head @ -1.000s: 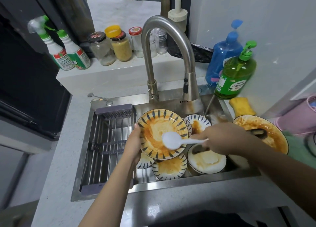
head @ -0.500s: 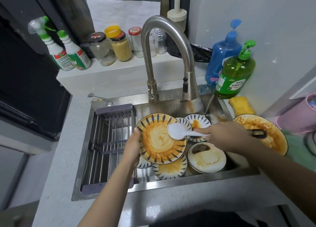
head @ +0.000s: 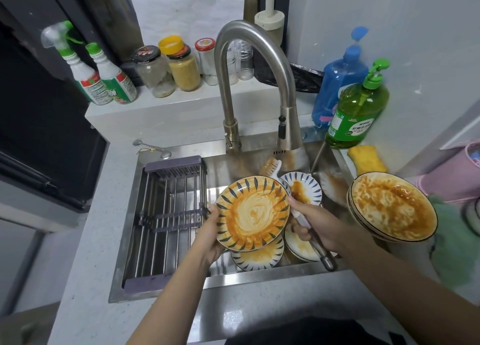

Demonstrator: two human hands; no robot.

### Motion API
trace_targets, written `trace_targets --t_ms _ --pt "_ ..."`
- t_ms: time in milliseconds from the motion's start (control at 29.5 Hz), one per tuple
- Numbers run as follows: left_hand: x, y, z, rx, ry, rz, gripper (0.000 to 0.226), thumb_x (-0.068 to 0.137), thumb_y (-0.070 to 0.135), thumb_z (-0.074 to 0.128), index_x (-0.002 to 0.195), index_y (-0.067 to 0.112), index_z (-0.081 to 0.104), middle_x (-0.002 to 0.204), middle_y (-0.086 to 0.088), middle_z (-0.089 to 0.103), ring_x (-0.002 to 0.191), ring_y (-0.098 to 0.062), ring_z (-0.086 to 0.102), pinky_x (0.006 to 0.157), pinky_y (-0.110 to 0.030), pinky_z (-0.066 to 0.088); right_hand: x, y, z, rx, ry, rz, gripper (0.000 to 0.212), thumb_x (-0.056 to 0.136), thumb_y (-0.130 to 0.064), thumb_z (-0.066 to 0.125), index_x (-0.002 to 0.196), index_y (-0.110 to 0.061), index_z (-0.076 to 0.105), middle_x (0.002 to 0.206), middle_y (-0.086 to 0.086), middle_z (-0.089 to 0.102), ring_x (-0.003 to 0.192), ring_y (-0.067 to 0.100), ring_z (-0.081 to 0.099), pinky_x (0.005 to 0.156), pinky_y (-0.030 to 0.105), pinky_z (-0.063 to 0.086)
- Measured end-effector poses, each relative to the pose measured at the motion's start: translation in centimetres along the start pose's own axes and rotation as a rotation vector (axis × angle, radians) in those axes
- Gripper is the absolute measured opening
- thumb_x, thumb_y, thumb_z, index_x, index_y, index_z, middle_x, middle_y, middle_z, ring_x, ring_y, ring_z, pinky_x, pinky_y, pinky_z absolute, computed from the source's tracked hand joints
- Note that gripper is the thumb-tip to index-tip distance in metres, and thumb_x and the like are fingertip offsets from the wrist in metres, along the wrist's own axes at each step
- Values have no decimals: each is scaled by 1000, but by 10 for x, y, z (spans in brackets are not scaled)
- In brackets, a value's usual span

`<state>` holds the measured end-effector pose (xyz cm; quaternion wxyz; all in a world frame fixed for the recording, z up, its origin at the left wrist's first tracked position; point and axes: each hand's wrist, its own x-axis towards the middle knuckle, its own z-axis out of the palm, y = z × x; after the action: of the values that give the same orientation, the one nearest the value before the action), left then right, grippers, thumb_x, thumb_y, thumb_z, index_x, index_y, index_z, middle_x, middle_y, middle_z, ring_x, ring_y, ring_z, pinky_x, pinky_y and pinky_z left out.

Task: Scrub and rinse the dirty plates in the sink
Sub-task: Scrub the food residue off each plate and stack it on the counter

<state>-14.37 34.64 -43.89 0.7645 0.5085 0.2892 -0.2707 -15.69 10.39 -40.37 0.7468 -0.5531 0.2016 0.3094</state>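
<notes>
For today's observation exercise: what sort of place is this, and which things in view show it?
Most likely a home kitchen sink area: a steel sink full of sauce-smeared plates, a curved faucet, and a green dish-soap bottle alongside.

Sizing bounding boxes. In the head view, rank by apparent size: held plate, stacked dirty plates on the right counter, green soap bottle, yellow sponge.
1-2. Stacked dirty plates on the right counter and held plate: look alike, unsure which is larger.
3. Green soap bottle.
4. Yellow sponge, partly hidden by the stack.

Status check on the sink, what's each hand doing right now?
Left hand grips sauce-smeared plate over sink. Right hand holds scrub brush, head past plate's far rim. Nothing blocking.
</notes>
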Motion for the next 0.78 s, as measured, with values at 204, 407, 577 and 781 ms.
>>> trace_targets --t_ms 204,407,577,781 --pt "2 -11 7 109 26 24 67 88 63 42 136 17 49 128 -12 62 113 -29 63 90 -48 54 4 5 -4 160 65 37 16 85 -24 63 89 -12 53 60 -1 43 36 6 34 33 17 26" --pt "-16 -8 16 1071 -216 465 82 73 66 65 144 40 35 155 16 14 139 -2 10 115 -37 7 7 -2 -4 136 194 -28 12 90 -18 61 94 -8 58 62 2 44 37 5 35 33 17 28" --pt "0 -26 31 1622 -191 777 69 92 24 61 150 35 25 157 -1 28 145 -20 23 118 -32 15 11 -9 10 108 273 2 21 87 -22 67 99 -6 61 66 5 51 37 5 37 33 17 29" --pt "-2 -13 36 1312 -64 689 28 88 8 61 115 9 67 93 -11 71 83 -27 64 69 -27 48 -1 -19 13 -160 245 -80 43 92 -42 58 128 -19 56 101 15 71 40 9 41 38 20 35"
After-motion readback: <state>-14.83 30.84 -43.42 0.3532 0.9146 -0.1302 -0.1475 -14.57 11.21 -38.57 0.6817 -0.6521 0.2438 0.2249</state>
